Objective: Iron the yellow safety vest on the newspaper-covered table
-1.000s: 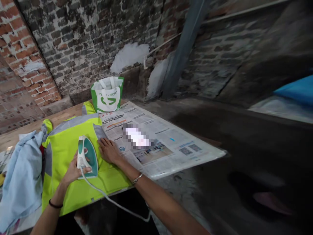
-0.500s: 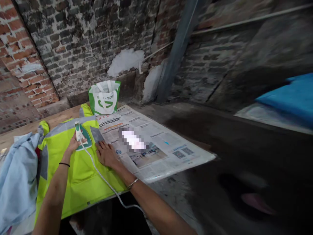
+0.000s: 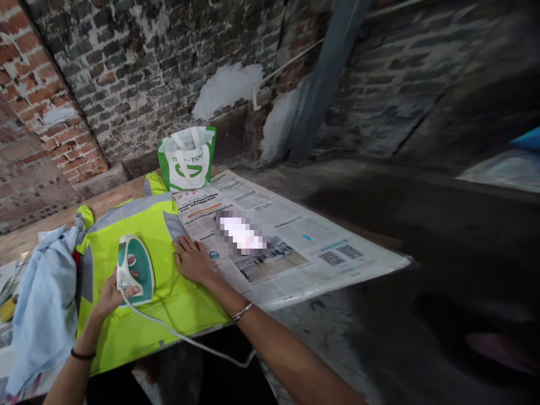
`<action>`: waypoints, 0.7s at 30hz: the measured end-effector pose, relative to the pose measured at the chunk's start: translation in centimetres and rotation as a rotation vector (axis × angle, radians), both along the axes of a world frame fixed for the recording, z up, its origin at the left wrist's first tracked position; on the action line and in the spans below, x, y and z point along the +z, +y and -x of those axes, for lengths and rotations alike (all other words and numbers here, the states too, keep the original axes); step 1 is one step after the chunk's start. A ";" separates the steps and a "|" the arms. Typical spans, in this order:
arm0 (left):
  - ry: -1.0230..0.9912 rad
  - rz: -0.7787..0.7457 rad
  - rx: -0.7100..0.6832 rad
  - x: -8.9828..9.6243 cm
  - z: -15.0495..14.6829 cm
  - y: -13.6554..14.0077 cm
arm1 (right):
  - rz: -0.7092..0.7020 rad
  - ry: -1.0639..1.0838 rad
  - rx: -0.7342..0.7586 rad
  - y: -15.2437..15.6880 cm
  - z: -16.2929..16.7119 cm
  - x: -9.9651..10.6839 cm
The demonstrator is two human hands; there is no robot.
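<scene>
Left hand [image 3: 108, 293]: fingers wrapped around the electric iron [image 3: 145, 271].
Electric iron: soleplate down on the yellow-green hi-vis garment [image 3: 122, 225], cord [image 3: 179, 335] trailing past the front edge.
Right hand [image 3: 192, 261]: laid flat at the garment's right edge, fingers slightly spread.
Hi-vis garment: spread between light-blue cloth [image 3: 44, 315] and newspaper [image 3: 291, 211].
Tote bag [image 3: 188, 166]: upright behind newspaper.

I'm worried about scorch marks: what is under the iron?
The yellow garment lies under the iron, its fabric showing beyond the iron's tip. The patch directly beneath is covered, so any mark there cannot be seen.
</scene>
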State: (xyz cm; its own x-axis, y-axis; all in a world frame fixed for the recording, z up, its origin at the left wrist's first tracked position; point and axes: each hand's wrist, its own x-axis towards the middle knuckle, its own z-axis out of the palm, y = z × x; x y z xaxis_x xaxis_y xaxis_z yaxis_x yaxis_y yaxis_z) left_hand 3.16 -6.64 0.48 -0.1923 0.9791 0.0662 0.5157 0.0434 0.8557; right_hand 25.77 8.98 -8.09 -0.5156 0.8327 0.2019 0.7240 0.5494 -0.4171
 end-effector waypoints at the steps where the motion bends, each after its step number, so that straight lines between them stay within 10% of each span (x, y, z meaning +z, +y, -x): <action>1: 0.002 -0.002 0.005 0.1 0.4 0.5 | -0.003 0.002 -0.003 0.0 0.0 0.0; 12: -0.102 -0.097 0.081 -0.1 2.1 12.8 | -0.026 0.015 -0.018 0.3 0.3 -0.5; 21: -0.033 -0.027 -0.013 -1.4 -2.2 4.8 | 0.010 0.080 0.009 0.7 0.3 -0.1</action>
